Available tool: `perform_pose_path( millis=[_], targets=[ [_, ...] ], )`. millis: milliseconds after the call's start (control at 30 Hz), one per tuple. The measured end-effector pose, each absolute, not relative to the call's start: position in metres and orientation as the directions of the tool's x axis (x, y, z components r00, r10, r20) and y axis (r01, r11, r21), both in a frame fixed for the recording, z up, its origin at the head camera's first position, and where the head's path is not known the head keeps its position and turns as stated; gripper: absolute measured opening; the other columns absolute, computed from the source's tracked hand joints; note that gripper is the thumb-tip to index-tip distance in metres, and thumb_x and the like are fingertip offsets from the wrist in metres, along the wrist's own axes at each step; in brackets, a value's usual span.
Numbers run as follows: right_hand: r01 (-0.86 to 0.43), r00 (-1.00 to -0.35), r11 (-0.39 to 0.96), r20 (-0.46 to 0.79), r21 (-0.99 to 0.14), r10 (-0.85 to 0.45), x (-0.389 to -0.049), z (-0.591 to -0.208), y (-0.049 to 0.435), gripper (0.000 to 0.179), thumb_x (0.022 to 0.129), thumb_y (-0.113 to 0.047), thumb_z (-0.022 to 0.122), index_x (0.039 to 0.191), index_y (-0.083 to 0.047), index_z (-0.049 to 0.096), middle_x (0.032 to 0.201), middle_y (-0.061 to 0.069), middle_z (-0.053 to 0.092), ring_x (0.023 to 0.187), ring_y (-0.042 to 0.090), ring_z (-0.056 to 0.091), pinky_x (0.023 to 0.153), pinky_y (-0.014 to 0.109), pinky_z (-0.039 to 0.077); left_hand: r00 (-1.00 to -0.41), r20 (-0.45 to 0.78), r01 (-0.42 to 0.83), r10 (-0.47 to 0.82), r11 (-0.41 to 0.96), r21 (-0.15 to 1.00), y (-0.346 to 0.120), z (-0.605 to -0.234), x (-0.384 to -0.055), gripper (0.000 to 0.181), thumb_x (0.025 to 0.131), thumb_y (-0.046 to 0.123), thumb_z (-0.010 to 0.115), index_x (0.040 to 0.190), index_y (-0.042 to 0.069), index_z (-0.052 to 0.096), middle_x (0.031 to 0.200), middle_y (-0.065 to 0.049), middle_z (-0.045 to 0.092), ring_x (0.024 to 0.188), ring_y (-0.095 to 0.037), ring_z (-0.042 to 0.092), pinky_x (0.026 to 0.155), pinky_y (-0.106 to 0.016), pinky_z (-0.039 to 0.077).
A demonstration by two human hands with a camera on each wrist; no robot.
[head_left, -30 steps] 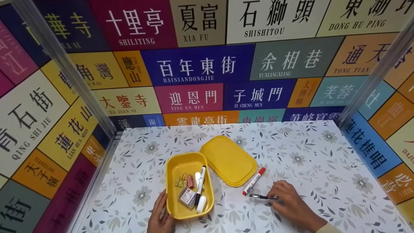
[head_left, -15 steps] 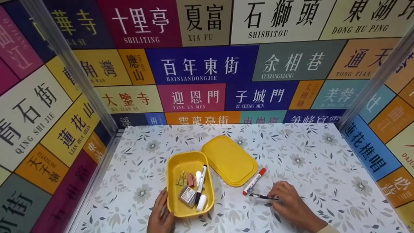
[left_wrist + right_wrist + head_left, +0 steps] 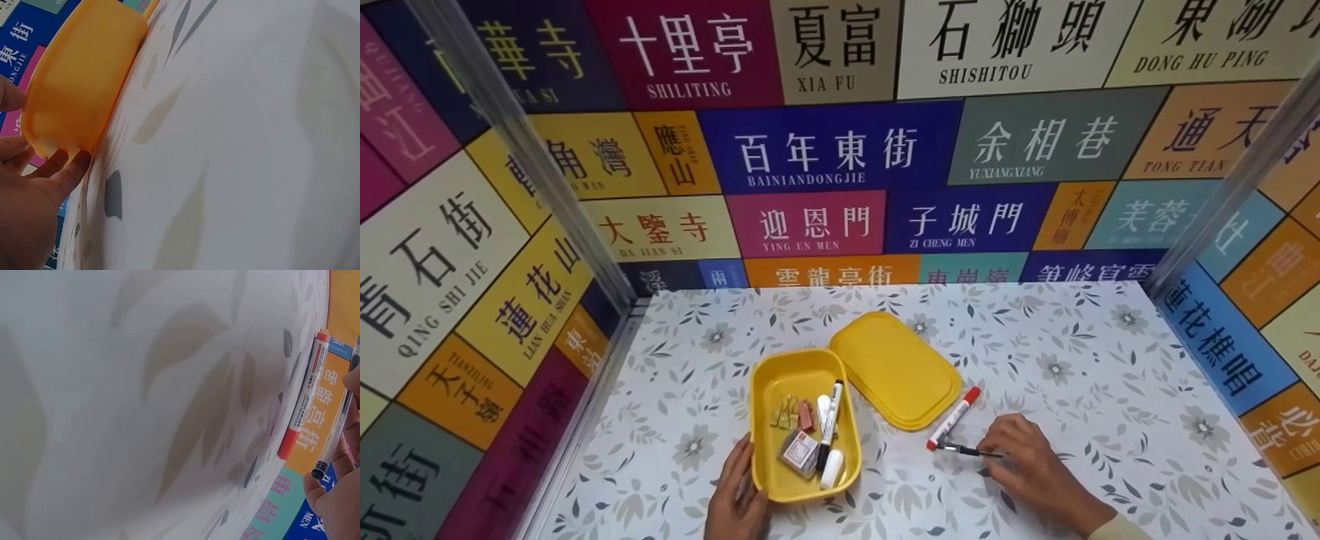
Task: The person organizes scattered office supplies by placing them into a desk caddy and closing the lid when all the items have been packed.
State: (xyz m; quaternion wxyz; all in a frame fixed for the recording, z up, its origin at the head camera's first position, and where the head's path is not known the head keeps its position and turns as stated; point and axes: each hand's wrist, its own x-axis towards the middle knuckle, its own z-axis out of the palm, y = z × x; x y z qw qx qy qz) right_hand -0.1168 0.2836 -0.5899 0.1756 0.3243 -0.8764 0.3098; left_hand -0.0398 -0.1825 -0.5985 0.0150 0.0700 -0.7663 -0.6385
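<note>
My left hand [image 3: 737, 491] grips the near left corner of an open yellow plastic box [image 3: 755, 450], with its fingers [image 3: 77, 169] against the outer wall. Inside lie gold binder clips [image 3: 785, 412], a small reddish block [image 3: 807, 417], a black-capped marker [image 3: 831, 424], a white-capped item [image 3: 832, 469] and a small clear case [image 3: 799, 453] with a label. My right hand [image 3: 1027, 461] pinches a clear-barrelled pen [image 3: 336, 430] with a black end, low over the table. Just beyond the pen's left end, a red-and-white marker [image 3: 954, 417] lies diagonally on the table.
The yellow lid [image 3: 896, 371] lies flat behind and right of the box, its edge beside the box rim. A white table [image 3: 1095, 420] with a leaf and flower print spreads underneath. Panels of coloured signs [image 3: 840, 146] stand behind and at both sides.
The pen has turned slightly in my right hand, its left end now a little higher beside the red marker's end. My left hand stays on the box. The head view has shifted slightly.
</note>
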Motion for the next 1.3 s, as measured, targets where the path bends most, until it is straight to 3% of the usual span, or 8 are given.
perform_pose_path(
  millis=[200, 467, 700, 1300],
  targets=[
    [-0.668, -0.738, 0.596, 0.496, -0.445, -0.457, -0.119, -0.588, 0.281, 0.034, 0.072, -0.001, 0.08, 0.093, -0.026, 0.072, 0.098, -0.015, 0.061, 0.101, 0.01, 0.051, 0.089, 0.028, 0.037, -0.983, -0.133, -0.153, -0.129, 0.159, 0.975, -0.182, -0.597, -0.041, 0.072, 0.091, 0.002, 0.063, 0.157, 0.01, 0.036, 0.165, 0.001, 0.023, 0.149, -0.026, 0.029, 0.114, -0.031, 0.038],
    [-0.696, -0.714, 0.56, 0.516, -0.451, -0.472, -0.125, -0.586, 0.277, 0.033, 0.073, 0.002, 0.079, 0.094, -0.023, 0.072, 0.1, -0.012, 0.062, 0.104, 0.012, 0.051, 0.094, 0.03, 0.034, -0.982, -0.12, -0.143, -0.145, 0.163, 0.976, -0.182, -0.597, -0.04, 0.07, 0.093, 0.009, 0.066, 0.156, 0.01, 0.037, 0.165, 0.001, 0.024, 0.149, -0.025, 0.029, 0.114, -0.032, 0.039],
    [-0.655, -0.752, 0.588, 0.48, -0.473, -0.452, -0.13, -0.584, 0.274, 0.036, 0.073, 0.0, 0.08, 0.096, -0.026, 0.072, 0.102, -0.015, 0.062, 0.106, 0.011, 0.05, 0.094, 0.027, 0.035, -0.985, -0.099, -0.124, -0.142, 0.181, 0.976, -0.183, -0.599, -0.041, 0.069, 0.094, 0.012, 0.068, 0.156, 0.011, 0.037, 0.164, 0.001, 0.025, 0.149, -0.026, 0.029, 0.113, -0.033, 0.041],
    [-0.744, -0.664, 0.507, 0.574, -0.435, -0.48, -0.148, -0.57, 0.259, 0.032, 0.073, 0.002, 0.08, 0.095, -0.02, 0.071, 0.103, -0.008, 0.065, 0.105, 0.016, 0.052, 0.093, 0.033, 0.036, -0.986, -0.057, -0.087, -0.158, 0.186, 0.979, -0.181, -0.601, -0.039, 0.068, 0.094, 0.007, 0.066, 0.156, 0.008, 0.039, 0.164, 0.0, 0.027, 0.146, -0.026, 0.035, 0.113, -0.034, 0.041]
  ],
)
